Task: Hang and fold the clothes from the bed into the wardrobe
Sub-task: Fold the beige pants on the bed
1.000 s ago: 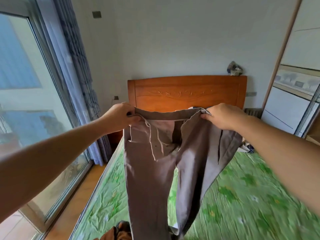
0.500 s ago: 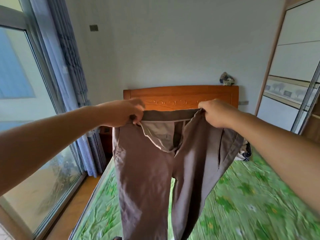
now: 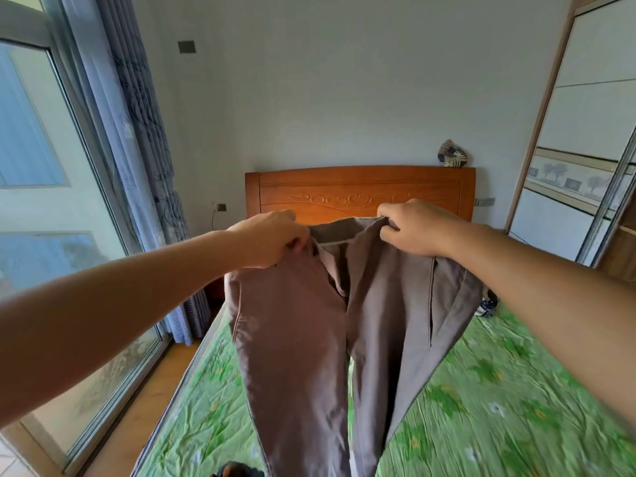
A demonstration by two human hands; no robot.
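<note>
Head-worn wide-angle view looks forward and down along the bed [image 3: 481,390] toward headboard [image 3: 358,187].

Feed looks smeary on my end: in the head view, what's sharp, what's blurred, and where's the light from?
Head view: the grey-brown trousers and the left hand and right hand gripping the waistband read fairly sharp. Head view: the green bedsheet is motion-smeared, worst at lower right. Head view: the wide-angle lens bows the window and wardrobe edges, with soft daylight from that window and no strong glare.

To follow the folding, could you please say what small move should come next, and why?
Probably bring both hands together to stack the legs: the left hand and right hand each grip the waistband of the trousers, which hang open, legs apart, above the bed.
</note>
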